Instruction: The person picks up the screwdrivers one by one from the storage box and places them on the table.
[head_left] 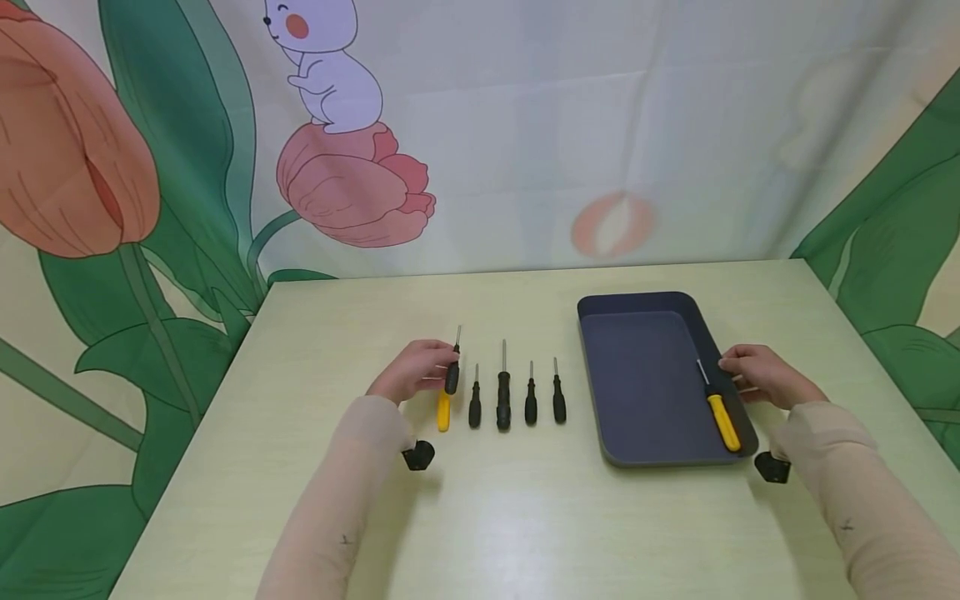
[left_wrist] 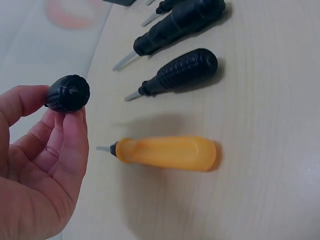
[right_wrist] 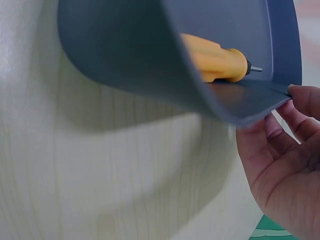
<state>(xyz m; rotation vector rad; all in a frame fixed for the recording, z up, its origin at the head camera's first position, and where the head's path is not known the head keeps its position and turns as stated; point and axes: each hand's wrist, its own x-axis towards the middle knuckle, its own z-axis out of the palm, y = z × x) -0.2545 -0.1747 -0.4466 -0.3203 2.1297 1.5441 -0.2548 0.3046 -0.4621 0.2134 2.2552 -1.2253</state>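
My left hand [head_left: 417,370] pinches a black-handled screwdriver [left_wrist: 69,93] between thumb and fingers, raised over the table with its shaft pointing away. Just beneath it lies a yellow-handled screwdriver [head_left: 444,412] on the tabletop. To its right several black screwdrivers [head_left: 504,400] lie in a row, shafts toward the back. My right hand [head_left: 772,375] holds the right rim of a dark blue-grey tray [head_left: 637,383], thumb on top and fingers under the edge. Inside the tray, along its right side, rests another yellow-handled screwdriver [head_left: 723,422].
The pale wooden table [head_left: 517,525] reaches back to a hanging cloth [head_left: 510,167] printed with tulips and a white animal. A small black device [head_left: 418,456] sits at the left wrist, and another black device [head_left: 772,467] at the right wrist.
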